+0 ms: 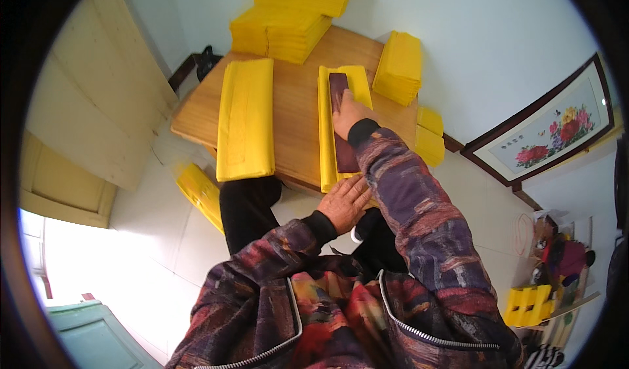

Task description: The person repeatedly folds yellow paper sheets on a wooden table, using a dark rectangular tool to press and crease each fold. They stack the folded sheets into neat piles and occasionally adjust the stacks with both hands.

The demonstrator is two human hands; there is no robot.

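Observation:
A long, narrow dark red-brown board (343,153) lies lengthwise on a stack of yellow paper sheets (325,133) at the table's near edge. My right hand (352,115) is closed over the middle of the board, with the thumb along its top. My left hand (345,204) rests by the stack's near end, fingers stretched out and touching its edge; the hand holds nothing. Left of these, another long yellow paper stack (246,120) lies on the wooden table (295,107), its near end reaching the table edge.
Tall yellow paper piles (282,32) stand at the table's back. Another pile (398,68) sits at the right by the wall, with smaller bundles (430,136) below it. A yellow bundle (200,195) is low at the left. A framed flower picture (544,130) leans at right.

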